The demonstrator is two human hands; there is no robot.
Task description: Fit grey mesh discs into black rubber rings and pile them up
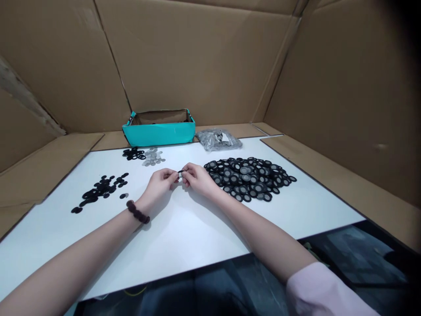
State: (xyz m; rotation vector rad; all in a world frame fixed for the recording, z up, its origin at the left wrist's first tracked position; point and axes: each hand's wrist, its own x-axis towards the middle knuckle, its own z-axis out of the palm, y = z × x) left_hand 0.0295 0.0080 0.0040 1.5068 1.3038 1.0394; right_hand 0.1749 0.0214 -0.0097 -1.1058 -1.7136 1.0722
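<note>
My left hand (162,180) and my right hand (196,179) meet over the middle of the white tabletop. Between their fingertips they pinch one small black-rimmed disc (180,172), seen nearly edge-on and mostly covered by fingers. To the right of my right hand spreads a large heap of black-rimmed discs with grey centres (253,177). Left of my left hand lies a loose scatter of small black discs (103,186). Behind it are a small pile of black rings (133,153) and a small pile of grey translucent discs (153,157).
A turquoise open box (159,134) stands at the back, its contents mostly hidden. Right of it lies a clear plastic bag (219,139) of grey pieces. Cardboard walls (197,66) enclose the white table (184,237) at the back and sides.
</note>
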